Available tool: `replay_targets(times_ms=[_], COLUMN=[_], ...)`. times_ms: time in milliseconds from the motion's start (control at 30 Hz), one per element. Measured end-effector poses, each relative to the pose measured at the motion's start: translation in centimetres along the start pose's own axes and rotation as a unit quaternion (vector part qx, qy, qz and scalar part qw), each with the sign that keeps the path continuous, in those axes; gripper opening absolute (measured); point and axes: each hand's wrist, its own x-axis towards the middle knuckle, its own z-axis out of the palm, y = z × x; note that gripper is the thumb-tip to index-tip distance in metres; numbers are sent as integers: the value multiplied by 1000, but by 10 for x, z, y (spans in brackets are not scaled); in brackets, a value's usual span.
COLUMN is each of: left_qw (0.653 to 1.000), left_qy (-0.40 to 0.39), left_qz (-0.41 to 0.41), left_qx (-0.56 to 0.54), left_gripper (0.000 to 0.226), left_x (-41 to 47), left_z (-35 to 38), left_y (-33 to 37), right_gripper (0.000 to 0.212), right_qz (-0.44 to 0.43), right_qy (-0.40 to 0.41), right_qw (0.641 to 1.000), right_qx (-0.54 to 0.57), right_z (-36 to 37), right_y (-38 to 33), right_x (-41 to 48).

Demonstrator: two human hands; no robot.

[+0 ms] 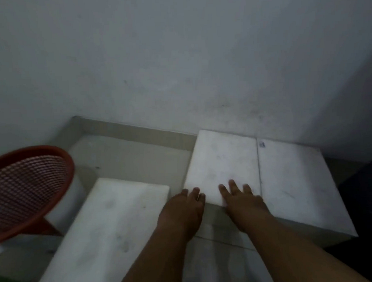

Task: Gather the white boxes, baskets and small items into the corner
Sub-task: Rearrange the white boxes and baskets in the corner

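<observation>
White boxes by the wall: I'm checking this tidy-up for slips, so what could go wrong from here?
1. Both hands, left and right, press flat on the middle box's near edge without gripping; a push may skew it against the box beside it.
2. The red basket looks tilted beside the long box; shifting that box might tip it.

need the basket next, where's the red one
The red mesh basket sits at the far left of the head view, tilted, just left of the long white box.
</observation>
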Motion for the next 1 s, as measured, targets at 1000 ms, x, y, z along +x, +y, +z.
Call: replay_targets(times_ms=[1000], left_qw=[928], left_qy=[92], left_qz=[-319], left_qx=[-167], left_gripper=[131], left_x=[-195], left_z=[42], left_y=[-121], right_gripper=[85], right_qz=[-245], right_qy=[155], right_qw=[944], right_qx=[155], right_z=[112], right_y=[-176], right_x=[-154])
